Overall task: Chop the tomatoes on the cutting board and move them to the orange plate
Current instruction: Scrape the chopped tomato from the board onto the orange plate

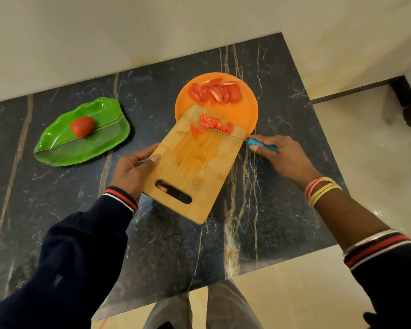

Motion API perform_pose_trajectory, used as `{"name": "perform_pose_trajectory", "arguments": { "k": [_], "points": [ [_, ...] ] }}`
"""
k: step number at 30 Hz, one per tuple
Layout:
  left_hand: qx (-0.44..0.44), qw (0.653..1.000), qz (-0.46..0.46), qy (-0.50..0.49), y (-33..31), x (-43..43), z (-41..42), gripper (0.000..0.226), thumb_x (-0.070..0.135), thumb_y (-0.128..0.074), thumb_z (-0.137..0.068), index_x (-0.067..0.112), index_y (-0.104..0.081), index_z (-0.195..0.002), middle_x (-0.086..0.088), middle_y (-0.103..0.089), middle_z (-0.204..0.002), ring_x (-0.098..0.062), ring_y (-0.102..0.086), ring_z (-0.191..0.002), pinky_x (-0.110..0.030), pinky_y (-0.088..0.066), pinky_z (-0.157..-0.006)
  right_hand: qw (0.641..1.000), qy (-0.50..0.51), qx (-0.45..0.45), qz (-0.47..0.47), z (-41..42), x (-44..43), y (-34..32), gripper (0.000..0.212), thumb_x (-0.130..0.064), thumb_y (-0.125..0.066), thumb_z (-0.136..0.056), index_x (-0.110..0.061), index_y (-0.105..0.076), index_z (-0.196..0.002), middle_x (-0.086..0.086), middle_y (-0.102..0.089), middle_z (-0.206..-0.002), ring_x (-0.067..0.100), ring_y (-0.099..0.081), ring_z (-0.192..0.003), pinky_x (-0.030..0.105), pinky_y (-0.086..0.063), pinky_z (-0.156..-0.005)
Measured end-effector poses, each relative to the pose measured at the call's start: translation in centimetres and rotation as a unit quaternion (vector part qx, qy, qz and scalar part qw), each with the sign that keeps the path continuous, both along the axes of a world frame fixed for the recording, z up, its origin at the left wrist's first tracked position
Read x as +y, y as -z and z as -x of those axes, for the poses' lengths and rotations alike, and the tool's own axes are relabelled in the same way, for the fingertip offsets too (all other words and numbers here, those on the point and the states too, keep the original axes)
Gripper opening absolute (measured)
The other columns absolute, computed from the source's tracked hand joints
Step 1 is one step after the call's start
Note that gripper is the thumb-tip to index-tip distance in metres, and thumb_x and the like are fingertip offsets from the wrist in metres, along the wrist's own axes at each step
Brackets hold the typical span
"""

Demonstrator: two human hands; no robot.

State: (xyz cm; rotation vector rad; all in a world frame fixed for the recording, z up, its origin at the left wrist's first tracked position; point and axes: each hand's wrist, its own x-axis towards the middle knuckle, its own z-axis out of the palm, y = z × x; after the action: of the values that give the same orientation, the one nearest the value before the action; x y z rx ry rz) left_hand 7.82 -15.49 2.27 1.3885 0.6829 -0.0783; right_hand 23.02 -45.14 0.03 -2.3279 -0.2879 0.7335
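While our left hand (133,172) grips the cutting board (195,162) by its side near the handle slot, the far corner of the board reaches over the orange plate (244,115); our right hand (282,155) is closed around the blue knife (261,144), its blade lying behind the chopped tomato (210,124) on that corner. We judge these pieces soft, wet and slippery, so pushing with the blade suits better than pinching; one whole tomato (82,126) waits on the green leaf plate (57,143), well apart from the board.
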Motion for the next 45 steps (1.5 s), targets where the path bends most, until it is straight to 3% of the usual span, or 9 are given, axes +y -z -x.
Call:
{"name": "perform_pose_trajectory", "arguments": {
  "k": [4, 9, 15, 22, 28, 34, 39, 42, 45],
  "points": [
    [0.007, 1.000, -0.001, 0.002, -0.1, -0.1, 0.1, 0.027, 0.003, -0.052, -0.095, 0.019, -0.069, -0.108, -0.006, -0.074, -0.085, -0.023, -0.067, -0.064, -0.031, -0.058, -0.057, 1.000, 0.022, 0.009, -0.006, -0.3, -0.1, 0.6, 0.035, -0.043, -0.060, -0.096, -0.038, -0.062, -0.131, -0.011, -0.060, -0.137, 0.016, -0.054, -0.126, 0.045, -0.042, -0.109],
    [0.008, 1.000, 0.001, 0.003, -0.5, -0.5, -0.7, 0.027, 0.002, -0.051, -0.095, 0.013, -0.066, -0.114, -0.008, -0.073, -0.086, -0.024, -0.067, -0.065, -0.029, -0.057, -0.055, 0.997, 0.044, 0.002, -0.063, 0.6, 0.3, -0.4, 0.035, -0.037, -0.062, -0.096, -0.033, -0.063, -0.131, -0.009, -0.062, -0.135, 0.008, -0.055, -0.123, 0.031, -0.041, -0.109],
    [0.012, 1.000, -0.003, 0.006, -0.4, -0.7, -1.5, 0.028, 0.002, -0.051, -0.095, 0.008, -0.065, -0.119, -0.013, -0.072, -0.088, -0.025, -0.066, -0.063, -0.029, -0.056, -0.055, 0.999, -0.015, -0.020, -0.030, 2.8, 1.5, -0.2, 0.035, -0.055, -0.057, -0.094, -0.050, -0.060, -0.128, -0.007, -0.062, -0.128, 0.016, -0.056, -0.117, 0.046, -0.046, -0.102],
    [0.019, 0.999, -0.028, 0.019, -0.6, -0.9, -1.1, 0.030, 0.001, -0.050, -0.095, 0.006, -0.062, -0.122, -0.014, -0.069, -0.092, -0.018, -0.066, -0.066, -0.026, -0.054, -0.056, 0.999, 0.030, -0.030, -0.022, 3.0, 2.3, 0.1, 0.043, -0.064, -0.053, -0.090, -0.048, -0.059, -0.129, -0.012, -0.060, -0.136, 0.020, -0.054, -0.127, 0.058, -0.041, -0.105],
    [0.018, 0.998, -0.054, 0.007, -0.3, -0.5, -0.7, 0.030, 0.002, -0.053, -0.094, 0.011, -0.063, -0.121, -0.015, -0.068, -0.103, -0.023, -0.065, -0.081, -0.028, -0.056, -0.069, 0.996, 0.084, -0.027, -0.007, 3.0, 2.5, 0.5, 0.039, -0.059, -0.056, -0.092, -0.047, -0.060, -0.128, -0.014, -0.062, -0.135, 0.020, -0.056, -0.125, 0.060, -0.042, -0.102],
    [0.015, 0.999, -0.043, 0.013, -0.7, -0.1, -0.4, 0.029, 0.002, -0.052, -0.095, 0.007, -0.063, -0.121, -0.016, -0.069, -0.095, -0.016, -0.067, -0.065, -0.027, -0.056, -0.061, 0.991, 0.128, -0.031, 0.003, 2.5, 2.2, 1.0, 0.039, -0.056, -0.058, -0.093, -0.046, -0.059, -0.130, -0.008, -0.065, -0.131, 0.023, -0.060, -0.118, 0.058, -0.046, -0.098],
    [0.030, 0.999, -0.029, 0.028, -1.5, 0.2, 0.1, 0.029, 0.005, -0.052, -0.095, 0.008, -0.063, -0.122, -0.018, -0.070, -0.091, -0.024, -0.066, -0.057, -0.032, -0.057, -0.051, 0.988, 0.151, -0.019, -0.003, 2.8, 1.4, 1.1, 0.041, -0.052, -0.059, -0.093, -0.039, -0.059, -0.132, -0.008, -0.064, -0.134, 0.023, -0.057, -0.124, 0.058, -0.043, -0.104],
    [0.046, 0.998, -0.034, 0.036, -1.7, 0.4, 0.3, 0.029, 0.007, -0.053, -0.096, 0.011, -0.064, -0.123, -0.018, -0.070, -0.088, -0.026, -0.064, -0.052, -0.034, -0.058, -0.050, 0.987, 0.159, -0.023, -0.001, 3.3, 0.9, 0.9, 0.041, -0.047, -0.060, -0.095, -0.034, -0.060, -0.134, -0.005, -0.062, -0.136, 0.022, -0.056, -0.125, 0.054, -0.044, -0.106],
    [0.053, 0.997, -0.046, 0.040, -1.7, 0.8, 0.3, 0.029, 0.008, -0.054, -0.096, 0.012, -0.064, -0.123, -0.020, -0.070, -0.092, -0.029, -0.064, -0.058, -0.036, -0.060, -0.054, 0.986, 0.160, -0.028, -0.032, 3.7, 1.0, 0.3, 0.038, -0.040, -0.061, -0.097, -0.030, -0.061, -0.134, -0.005, -0.062, -0.136, 0.017, -0.057, -0.124, 0.037, -0.045, -0.106]
  ]
}}
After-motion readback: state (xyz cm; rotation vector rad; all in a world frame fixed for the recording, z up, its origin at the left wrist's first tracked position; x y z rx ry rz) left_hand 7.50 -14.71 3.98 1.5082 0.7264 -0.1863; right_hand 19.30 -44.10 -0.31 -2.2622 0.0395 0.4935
